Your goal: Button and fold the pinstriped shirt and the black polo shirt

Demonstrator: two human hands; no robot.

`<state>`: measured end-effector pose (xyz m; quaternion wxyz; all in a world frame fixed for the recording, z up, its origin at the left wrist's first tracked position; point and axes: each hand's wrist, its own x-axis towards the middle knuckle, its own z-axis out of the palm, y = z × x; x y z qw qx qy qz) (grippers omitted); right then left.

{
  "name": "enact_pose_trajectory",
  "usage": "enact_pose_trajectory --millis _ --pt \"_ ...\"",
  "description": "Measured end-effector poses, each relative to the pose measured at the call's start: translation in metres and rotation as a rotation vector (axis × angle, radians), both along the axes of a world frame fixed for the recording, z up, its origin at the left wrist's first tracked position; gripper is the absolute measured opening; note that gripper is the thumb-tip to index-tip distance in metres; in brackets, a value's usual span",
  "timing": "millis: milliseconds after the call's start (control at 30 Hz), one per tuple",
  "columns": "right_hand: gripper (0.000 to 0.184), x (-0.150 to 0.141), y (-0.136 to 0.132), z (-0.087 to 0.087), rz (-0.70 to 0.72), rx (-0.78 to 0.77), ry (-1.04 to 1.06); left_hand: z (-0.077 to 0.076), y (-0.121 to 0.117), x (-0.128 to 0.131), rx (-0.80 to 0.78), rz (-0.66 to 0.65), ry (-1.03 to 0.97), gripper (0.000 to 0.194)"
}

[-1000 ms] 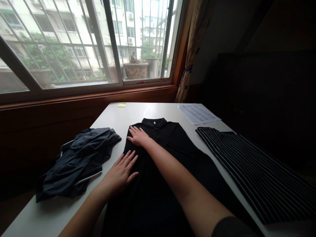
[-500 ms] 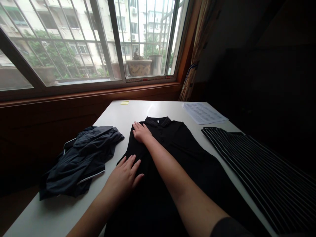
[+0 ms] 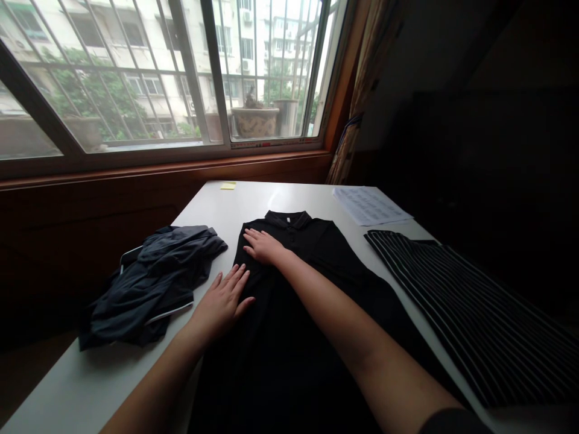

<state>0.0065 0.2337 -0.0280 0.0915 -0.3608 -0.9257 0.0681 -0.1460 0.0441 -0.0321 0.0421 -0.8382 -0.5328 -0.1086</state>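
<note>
A black polo shirt (image 3: pixel 312 289) lies spread on the white table (image 3: pixel 266 196), its collar at the far end and a small white label inside the neck. My right hand (image 3: pixel 263 246) reaches across and rests flat on the shirt's left shoulder area, fingers stretched out. Nearer to me, my left hand (image 3: pixel 224 298) lies with fingers spread along the shirt's left edge. Neither hand grasps the cloth. The lower part of the shirt is dark and partly covered by my right forearm.
A crumpled dark grey garment with white piping (image 3: pixel 154 283) lies at the left table edge. On the right is a black garment with white stripes (image 3: pixel 456 301). Printed sheets (image 3: pixel 371 206) and a yellow sticky note (image 3: pixel 228 185) lie at the back, below a barred window (image 3: pixel 266 72).
My left hand has slid forward along the shirt's left edge, closer to my right hand. My right hand has turned slightly and shifted a little right and toward me, staying on the shoulder area.
</note>
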Motion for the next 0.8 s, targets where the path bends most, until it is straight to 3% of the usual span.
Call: enact_pose_trajectory --millis 300,633,800 --pt "0.070 0.002 0.008 0.001 -0.072 -0.120 -0.017 0.000 -0.007 0.001 -0.011 0.009 0.020 0.063" --pt "0.073 -0.012 0.024 -0.001 -0.147 -0.123 -0.005 -0.003 -0.022 0.009 0.025 0.039 0.042 0.065" --pt "0.073 -0.019 0.030 -0.003 -0.188 -0.117 -0.002 0.005 -0.022 0.010 0.032 0.042 0.016 0.059"
